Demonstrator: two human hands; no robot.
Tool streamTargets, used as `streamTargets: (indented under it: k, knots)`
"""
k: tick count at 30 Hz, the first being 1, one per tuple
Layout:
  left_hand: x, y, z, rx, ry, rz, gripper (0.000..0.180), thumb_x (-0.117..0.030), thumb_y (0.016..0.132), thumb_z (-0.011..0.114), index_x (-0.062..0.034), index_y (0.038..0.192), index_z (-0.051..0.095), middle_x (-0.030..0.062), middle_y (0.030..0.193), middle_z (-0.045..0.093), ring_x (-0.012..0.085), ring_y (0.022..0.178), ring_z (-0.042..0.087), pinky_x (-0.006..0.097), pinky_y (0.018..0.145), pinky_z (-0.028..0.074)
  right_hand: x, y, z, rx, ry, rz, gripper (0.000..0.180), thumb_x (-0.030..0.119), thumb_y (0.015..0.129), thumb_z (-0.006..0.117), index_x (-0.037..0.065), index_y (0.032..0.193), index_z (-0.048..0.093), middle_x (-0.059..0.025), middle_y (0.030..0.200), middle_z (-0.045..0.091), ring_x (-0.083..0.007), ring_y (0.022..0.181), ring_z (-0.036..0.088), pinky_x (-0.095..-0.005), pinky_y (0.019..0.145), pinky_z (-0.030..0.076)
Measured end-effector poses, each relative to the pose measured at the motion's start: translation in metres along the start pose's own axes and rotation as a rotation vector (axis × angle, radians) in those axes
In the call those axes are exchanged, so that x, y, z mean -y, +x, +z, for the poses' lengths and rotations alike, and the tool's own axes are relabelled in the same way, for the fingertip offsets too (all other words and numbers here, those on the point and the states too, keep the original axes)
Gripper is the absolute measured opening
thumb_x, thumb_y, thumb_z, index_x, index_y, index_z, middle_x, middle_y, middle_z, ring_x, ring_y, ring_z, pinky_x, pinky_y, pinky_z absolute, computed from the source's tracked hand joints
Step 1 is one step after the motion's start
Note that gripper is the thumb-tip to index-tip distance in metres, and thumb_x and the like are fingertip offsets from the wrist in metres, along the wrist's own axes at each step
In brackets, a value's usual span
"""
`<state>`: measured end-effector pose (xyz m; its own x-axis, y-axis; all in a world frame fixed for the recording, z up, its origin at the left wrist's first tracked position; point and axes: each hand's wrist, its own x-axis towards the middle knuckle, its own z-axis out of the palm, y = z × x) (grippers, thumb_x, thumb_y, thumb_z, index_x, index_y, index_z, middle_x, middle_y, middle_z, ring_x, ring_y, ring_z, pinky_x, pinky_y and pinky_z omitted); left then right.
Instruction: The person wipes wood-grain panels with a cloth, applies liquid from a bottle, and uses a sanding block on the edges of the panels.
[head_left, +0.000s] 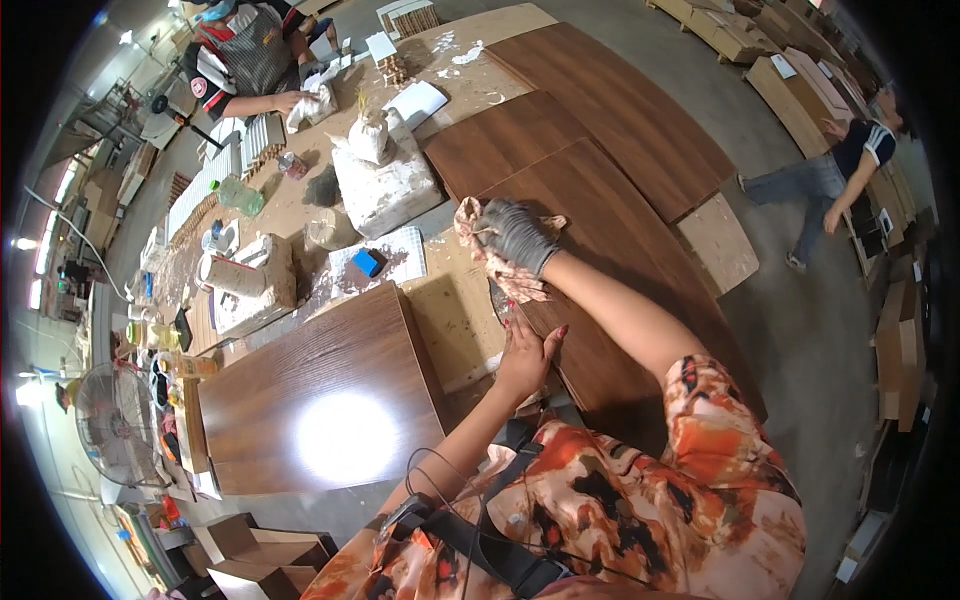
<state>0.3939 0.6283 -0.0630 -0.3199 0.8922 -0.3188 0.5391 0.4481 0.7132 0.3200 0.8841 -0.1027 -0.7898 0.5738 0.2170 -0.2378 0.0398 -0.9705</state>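
Observation:
My right hand (517, 236), in a grey glove, presses a crumpled, pinkish-beige cloth (515, 278) against the left edge of a dark brown wood-grain panel (590, 290). Some of the cloth pokes out past the glove on both sides. Bare, with its fingers stretched out, my left hand (524, 362) rests at the near left edge of the same panel. A second brown panel (310, 375) lies to the left, with a bright glare on it.
More brown panels (610, 110) lie at the far right. A blue block (368, 262), a stained white block (385, 185) and a green-tinted bottle (240, 196) stand on the bench. Across it, a person (250, 60) handles a white cloth. Another person (840, 180) walks at right. A fan (115, 425) stands left.

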Motion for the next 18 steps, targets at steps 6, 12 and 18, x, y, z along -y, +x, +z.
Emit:
streamTargets:
  k: [6, 12, 18]
  knots:
    - [0.004, 0.001, 0.009, -0.049, 0.044, 0.045, 0.107, -0.064, 0.1, 0.047, 0.02, 0.152, 0.005, 0.0466, 0.153, 0.023, 0.0566, 0.144, 0.029, 0.049, 0.122, 0.028, 0.036, 0.022, -0.073, 0.613, 0.89, 0.276, 0.04, 0.042, 0.094, 0.052, 0.005, 0.106, 0.062, -0.0133, 0.097, 0.069, -0.0242, 0.079, 0.067, -0.0468, 0.063, 0.058]
    - [0.013, -0.001, 0.003, -0.006, 0.097, 0.009, 0.101, -0.061, 0.103, 0.044, 0.0246, 0.148, 0.013, 0.048, 0.153, 0.022, 0.0596, 0.144, 0.027, 0.051, 0.122, 0.027, 0.011, -0.039, 0.044, 0.145, -0.842, -0.373, 0.045, 0.049, 0.094, 0.056, 0.006, 0.1, 0.066, -0.0126, 0.091, 0.069, -0.0228, 0.077, 0.066, -0.0442, 0.062, 0.056]
    - [0.005, 0.0, 0.01, -0.074, 0.01, 0.049, 0.1, -0.06, 0.103, 0.045, 0.0188, 0.152, 0.009, 0.0459, 0.154, 0.022, 0.058, 0.144, 0.027, 0.05, 0.122, 0.027, 0.043, -0.027, -0.106, -0.3, -1.041, -0.205, 0.036, 0.041, 0.094, 0.064, 0.007, 0.086, 0.072, -0.0089, 0.075, 0.07, -0.0196, 0.066, 0.065, -0.0373, 0.058, 0.054]
